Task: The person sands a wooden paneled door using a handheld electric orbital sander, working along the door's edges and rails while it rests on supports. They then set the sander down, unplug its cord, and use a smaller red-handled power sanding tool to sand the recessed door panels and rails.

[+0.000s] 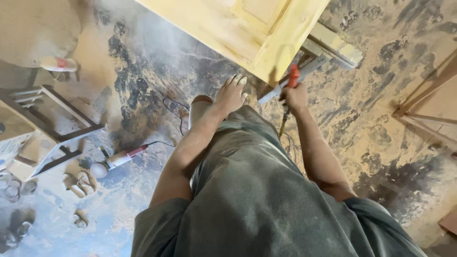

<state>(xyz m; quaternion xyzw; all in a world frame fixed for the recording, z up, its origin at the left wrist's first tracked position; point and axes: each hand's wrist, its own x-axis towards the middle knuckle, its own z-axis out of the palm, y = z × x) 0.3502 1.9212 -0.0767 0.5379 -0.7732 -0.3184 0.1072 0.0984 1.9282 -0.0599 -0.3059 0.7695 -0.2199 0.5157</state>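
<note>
A person's right hand [296,96] grips a red-handled tool [293,76] at upper centre, beneath a yellow wooden panel [238,28]; the left hand [231,95] hangs open, fingers spread, just beside the panel's edge.

dusty stained floor [143,62], wooden stool [47,123]

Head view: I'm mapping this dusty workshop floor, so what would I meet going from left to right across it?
Wooden stool frame → red-and-white power tool on the floor → left hand spread open → right hand gripping the red-handled tool → wooden frame pieces at the right edge.
</note>
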